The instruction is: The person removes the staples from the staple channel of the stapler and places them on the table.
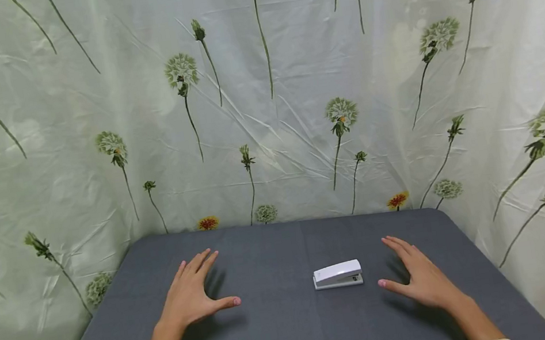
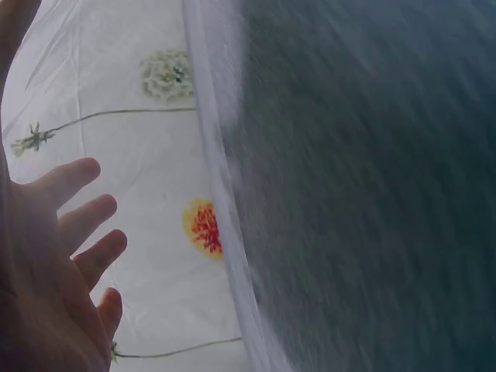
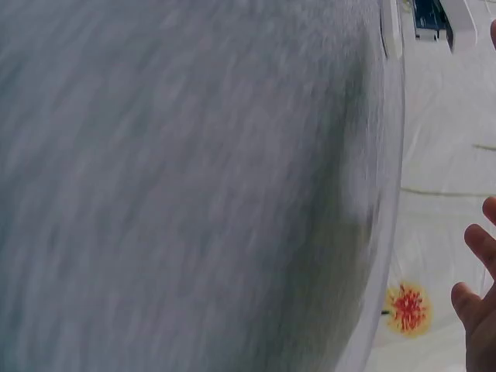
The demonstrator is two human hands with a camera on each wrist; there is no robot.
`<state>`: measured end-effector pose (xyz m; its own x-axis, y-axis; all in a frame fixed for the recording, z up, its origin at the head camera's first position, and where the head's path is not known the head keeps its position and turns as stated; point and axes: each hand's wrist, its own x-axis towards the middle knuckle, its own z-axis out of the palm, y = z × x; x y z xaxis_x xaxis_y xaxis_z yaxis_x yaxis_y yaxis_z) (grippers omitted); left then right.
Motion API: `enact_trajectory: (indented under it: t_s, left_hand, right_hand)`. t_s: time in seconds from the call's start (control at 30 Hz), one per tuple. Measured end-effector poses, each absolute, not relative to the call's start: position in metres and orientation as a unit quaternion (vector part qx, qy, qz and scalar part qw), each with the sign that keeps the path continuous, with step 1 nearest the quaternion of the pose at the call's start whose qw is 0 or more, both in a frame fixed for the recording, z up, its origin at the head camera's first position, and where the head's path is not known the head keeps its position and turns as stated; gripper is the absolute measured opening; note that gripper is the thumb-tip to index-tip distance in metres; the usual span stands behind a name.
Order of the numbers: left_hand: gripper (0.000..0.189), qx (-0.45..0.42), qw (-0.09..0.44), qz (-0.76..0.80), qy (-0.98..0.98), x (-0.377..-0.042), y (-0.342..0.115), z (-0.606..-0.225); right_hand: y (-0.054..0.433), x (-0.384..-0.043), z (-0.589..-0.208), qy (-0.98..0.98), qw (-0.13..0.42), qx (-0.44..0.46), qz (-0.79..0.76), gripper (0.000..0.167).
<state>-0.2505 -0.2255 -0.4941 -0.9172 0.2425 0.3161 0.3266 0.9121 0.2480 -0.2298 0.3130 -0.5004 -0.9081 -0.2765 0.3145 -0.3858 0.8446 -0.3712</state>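
Note:
A white stapler (image 1: pixel 337 275) lies on the dark grey table, right of the middle, its long side across my view. To its left, my left hand (image 1: pixel 191 293) hovers with fingers extended and thumb spread, holding nothing. On the stapler's other side, closer to it, my right hand (image 1: pixel 417 276) is also spread and touches nothing. In the left wrist view the left hand (image 2: pixel 58 263) shows its fingers apart. The right wrist view catches part of the right hand (image 3: pixel 482 287) at the edge, and one end of the stapler (image 3: pixel 430 23) at the top.
The grey table (image 1: pixel 284 331) has rounded far corners. Behind it and along both sides hangs a pale curtain (image 1: pixel 260 79) printed with dandelions and orange flowers. Beside each wrist shows a small black object, partly hidden.

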Motion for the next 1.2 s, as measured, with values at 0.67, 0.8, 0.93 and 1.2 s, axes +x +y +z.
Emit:
enact_trajectory:
  t_s: [0.67,0.8,0.93,1.2]
  left_hand:
    - [0.113,-0.199,0.115,-0.191,-0.954,-0.272,-0.139,-0.500]
    - [0.109,-0.207,0.103,-0.203,-0.951,-0.273,-0.120,-0.501]
    - [0.107,-0.223,0.092,-0.207,-0.948,-0.275,-0.102,-0.503]
    - [0.102,-0.266,0.089,-0.199,-0.939,-0.281,-0.066,-0.501]
  right_hand:
    - [0.261,-0.248,-0.513,-0.952,0.114,0.189,0.213,0.078]
    - [0.257,-0.250,-0.514,-0.950,0.102,0.189,0.227,0.073]
    - [0.254,-0.252,-0.516,-0.950,0.086,0.176,0.244,0.064]
    - [0.250,-0.254,-0.518,-0.950,0.068,0.160,0.258,0.049]
